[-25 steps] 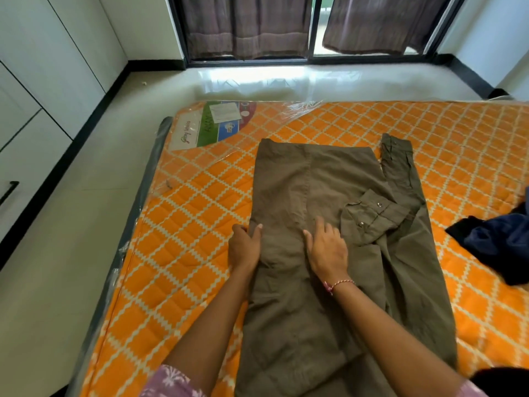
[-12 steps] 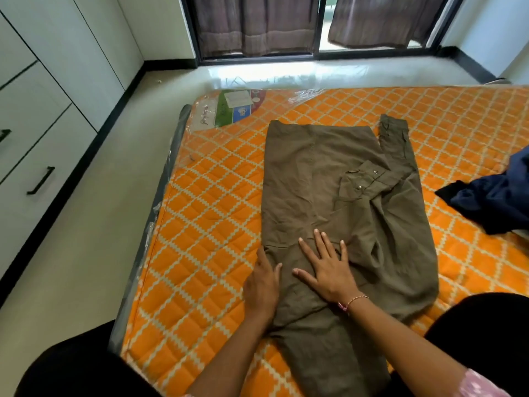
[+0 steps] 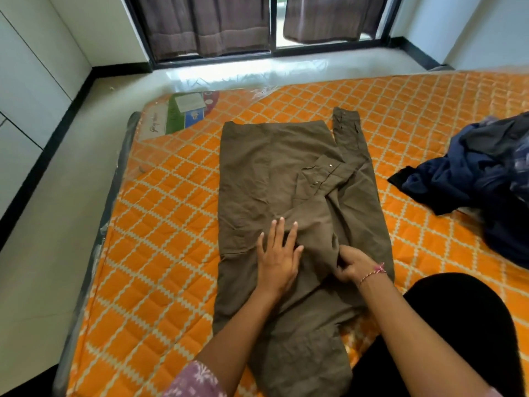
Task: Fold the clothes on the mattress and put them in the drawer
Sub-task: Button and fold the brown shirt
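Brown trousers (image 3: 289, 202) lie flat on the orange mattress (image 3: 160, 224). Half a second ago the right hand (image 3: 353, 266) lay flat; now its fingers pinch a fabric ridge. Left hand (image 3: 279, 257) presses, fingers spread. Judged: smoothing done, fold starting. Dark clothes (image 3: 472, 173) wait.

Orange quilted mattress (image 3: 160, 253) on pale floor (image 3: 51, 253); olive trousers (image 3: 272, 173) spread flat mid-mattress, dark blue clothes pile (image 3: 472, 179) heaped near right edge.

Head view, down over mattress (image 3: 160, 253)
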{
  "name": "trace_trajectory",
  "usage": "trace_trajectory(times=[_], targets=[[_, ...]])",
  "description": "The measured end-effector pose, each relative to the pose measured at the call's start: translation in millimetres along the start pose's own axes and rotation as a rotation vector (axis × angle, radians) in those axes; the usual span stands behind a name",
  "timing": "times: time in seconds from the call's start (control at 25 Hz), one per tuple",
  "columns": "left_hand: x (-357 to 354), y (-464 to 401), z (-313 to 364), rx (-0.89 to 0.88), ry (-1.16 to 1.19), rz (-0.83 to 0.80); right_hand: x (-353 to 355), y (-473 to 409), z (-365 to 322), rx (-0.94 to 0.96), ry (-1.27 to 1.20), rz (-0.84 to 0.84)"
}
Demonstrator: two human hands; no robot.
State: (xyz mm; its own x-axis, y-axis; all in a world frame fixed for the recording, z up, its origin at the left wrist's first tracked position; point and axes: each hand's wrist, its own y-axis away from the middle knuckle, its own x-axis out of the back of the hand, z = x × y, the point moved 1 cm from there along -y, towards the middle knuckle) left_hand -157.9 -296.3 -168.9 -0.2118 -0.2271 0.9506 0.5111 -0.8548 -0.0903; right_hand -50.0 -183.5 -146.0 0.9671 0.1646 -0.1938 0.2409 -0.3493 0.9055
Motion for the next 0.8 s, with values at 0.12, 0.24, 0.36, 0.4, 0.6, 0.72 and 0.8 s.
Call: trace_trajectory(times=[0.12, 0.24, 0.36, 0.4, 0.6, 0.72, 0.8], targets=[[-17.3, 1.4, -5.4, 0.017, 0.004, -0.054, -19.8, -5.8, 1.8, 0.102, 0.011, -0.140], [-28.6, 8.4, -9.7, 0.027, -0.069, -0.079, -44.9, -4.2, -8.9, 0.370, -0.285, -0.159], [-36.0, 12.3, -11.2, 0.020, -0.100, -0.092, -59.2, -3.2, -37.5, 0.393, -0.488, -0.259], [-35.3, 12.7, -12.2, 0.012, -0.123, -0.083, -61.2, -3.3, -48.9, 0.416, -0.525, -0.310], [-42.2, 14.6, -12.6, -0.053, -0.165, 0.017, -62.8, 2.1, -109.6, 0.585, -0.578, -0.575], [-34.8, 1.9, -8.8, -0.128, -0.109, 0.160, -61.2, 4.7, -133.4, 0.636, -0.493, -0.572], [-6.1, -34.2, 17.0, -0.140, 0.295, 0.262, -58.8, 0.9, -135.8, 0.627, -0.387, -0.586]])
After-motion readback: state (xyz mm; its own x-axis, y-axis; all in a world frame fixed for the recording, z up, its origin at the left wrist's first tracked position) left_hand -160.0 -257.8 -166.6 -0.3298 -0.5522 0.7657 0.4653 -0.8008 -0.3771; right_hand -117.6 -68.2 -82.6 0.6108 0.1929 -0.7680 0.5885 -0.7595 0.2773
